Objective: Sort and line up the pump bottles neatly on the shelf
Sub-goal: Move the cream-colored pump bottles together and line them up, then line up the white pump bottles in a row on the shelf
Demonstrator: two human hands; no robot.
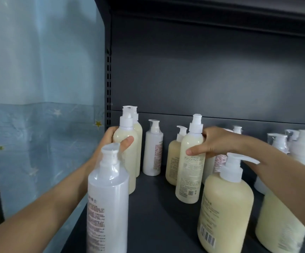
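My left hand (111, 141) grips a tall cream pump bottle (128, 161) at the shelf's left end, thumb across its front. A second cream bottle (138, 136) stands right behind it. My right hand (213, 143) holds another tall cream pump bottle (190, 168) near the middle, thumb on its front above the label. A slim white bottle (152, 148) stands between the two. A white wrapped bottle (108, 198) stands close to me at the front left, partly hiding my left wrist.
A wide cream bottle (224, 207) and another (279, 221) stand at the front right, under my right forearm. More white bottles (277, 141) crowd the back right. The dark shelf floor (157, 207) and back panel (203, 79) frame them; a blue starred curtain (38, 106) hangs on the left.
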